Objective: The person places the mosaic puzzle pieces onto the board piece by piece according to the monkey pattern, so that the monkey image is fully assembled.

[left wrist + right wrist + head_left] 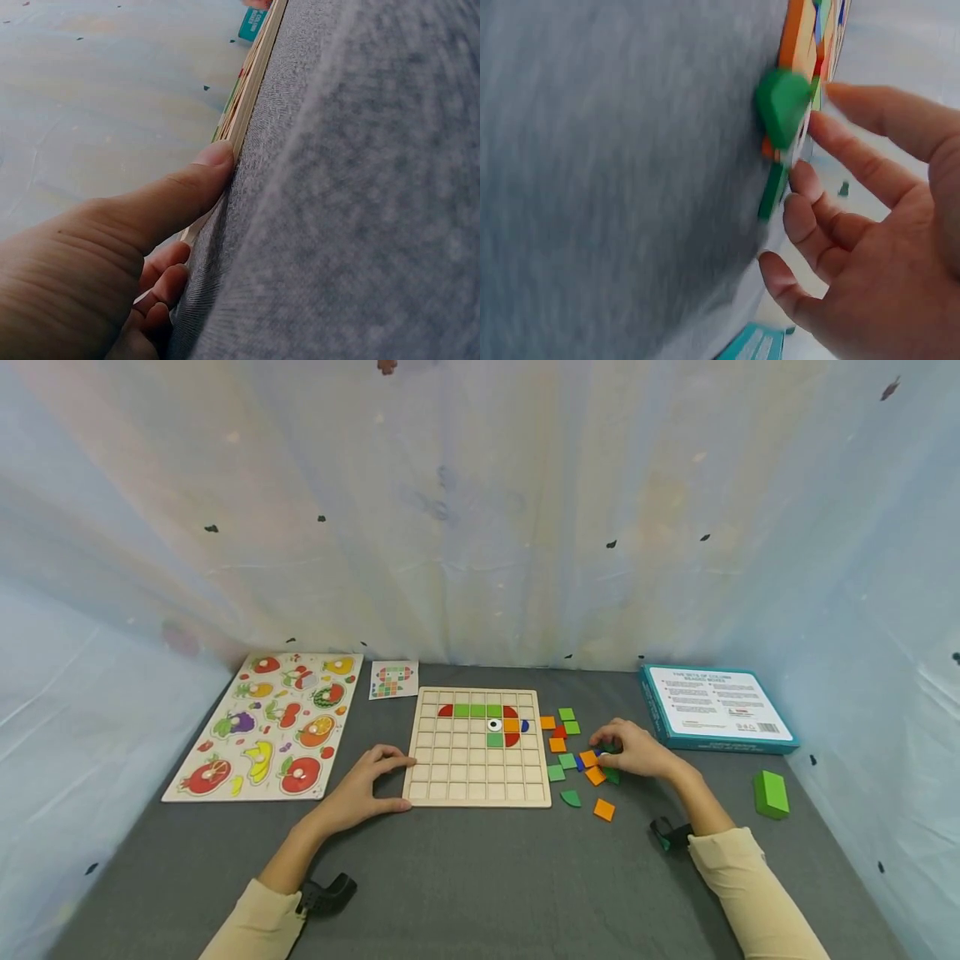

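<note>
The square wooden grid board (442, 768) lies flat at the middle, with red, green and orange tiles and a white eye piece (494, 725) in its upper cells. My left hand (363, 789) rests against its left edge, thumb at the near corner, fingers farther up. Among the loose pieces to the right, my right hand (633, 750) reaches down with parted fingers. In the right wrist view, a blurred green piece (782, 109) stands tilted right at the thumb and index tips. Another green piece (772, 191) lies under the other fingers. Orange tiles (596, 775) sit beside the hand.
A fruit-picture board (255, 735) lies at the left. Behind the grid stands a small pattern card (393, 680). At the back right is a teal box (720, 708), with a green block (771, 794) in front of it. Patterned curtains (480, 527) border the table.
</note>
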Demonstrator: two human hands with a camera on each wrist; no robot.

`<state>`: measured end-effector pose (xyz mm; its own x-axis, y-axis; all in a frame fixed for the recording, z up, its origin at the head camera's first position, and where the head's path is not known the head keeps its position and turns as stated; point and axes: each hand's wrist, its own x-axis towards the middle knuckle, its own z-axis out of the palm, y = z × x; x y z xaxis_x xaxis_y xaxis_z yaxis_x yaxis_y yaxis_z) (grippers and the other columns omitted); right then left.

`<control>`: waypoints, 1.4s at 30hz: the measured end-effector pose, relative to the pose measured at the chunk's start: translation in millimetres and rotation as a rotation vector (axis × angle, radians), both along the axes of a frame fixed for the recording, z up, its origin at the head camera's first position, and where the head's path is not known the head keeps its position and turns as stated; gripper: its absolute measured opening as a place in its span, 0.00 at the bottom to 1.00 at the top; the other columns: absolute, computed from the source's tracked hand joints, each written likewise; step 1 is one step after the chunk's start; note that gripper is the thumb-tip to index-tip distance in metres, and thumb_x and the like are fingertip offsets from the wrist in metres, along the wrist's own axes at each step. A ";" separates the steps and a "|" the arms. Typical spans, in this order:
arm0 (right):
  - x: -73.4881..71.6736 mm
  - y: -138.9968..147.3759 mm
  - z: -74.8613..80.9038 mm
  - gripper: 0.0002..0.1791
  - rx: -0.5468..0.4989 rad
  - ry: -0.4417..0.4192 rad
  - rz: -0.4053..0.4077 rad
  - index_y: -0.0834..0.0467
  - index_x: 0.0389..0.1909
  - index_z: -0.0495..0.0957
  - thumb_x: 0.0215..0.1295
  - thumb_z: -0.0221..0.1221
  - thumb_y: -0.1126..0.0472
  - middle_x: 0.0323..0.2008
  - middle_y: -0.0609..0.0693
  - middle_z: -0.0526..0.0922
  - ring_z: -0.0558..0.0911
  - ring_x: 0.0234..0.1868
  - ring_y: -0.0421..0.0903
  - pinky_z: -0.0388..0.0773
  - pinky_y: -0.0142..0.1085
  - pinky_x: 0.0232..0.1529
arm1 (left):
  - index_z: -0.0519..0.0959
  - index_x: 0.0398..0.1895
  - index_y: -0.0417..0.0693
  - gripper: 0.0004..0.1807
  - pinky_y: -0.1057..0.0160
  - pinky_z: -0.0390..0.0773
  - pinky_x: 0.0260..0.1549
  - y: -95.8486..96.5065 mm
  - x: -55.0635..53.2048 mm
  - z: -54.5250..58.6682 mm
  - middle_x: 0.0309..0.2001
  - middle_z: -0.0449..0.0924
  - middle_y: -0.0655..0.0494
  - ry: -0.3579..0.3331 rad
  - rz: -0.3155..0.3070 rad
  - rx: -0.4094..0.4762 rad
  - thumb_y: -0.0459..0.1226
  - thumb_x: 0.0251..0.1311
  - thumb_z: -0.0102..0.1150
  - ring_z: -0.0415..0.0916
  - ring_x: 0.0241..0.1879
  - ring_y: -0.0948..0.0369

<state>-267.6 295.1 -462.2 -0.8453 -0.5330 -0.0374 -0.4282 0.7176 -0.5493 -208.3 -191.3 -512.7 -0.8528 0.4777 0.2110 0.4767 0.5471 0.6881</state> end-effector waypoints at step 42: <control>-55.5 -248.1 6.5 0.08 -0.026 0.096 -0.067 0.59 0.43 0.87 0.67 0.65 0.62 0.34 0.51 0.84 0.80 0.36 0.47 0.75 0.36 0.34 | 0.77 0.65 0.51 0.35 0.41 0.66 0.56 -1.8 -2.3 -4.5 0.57 0.68 0.54 -0.006 0.002 0.005 0.49 0.53 0.75 0.65 0.58 0.53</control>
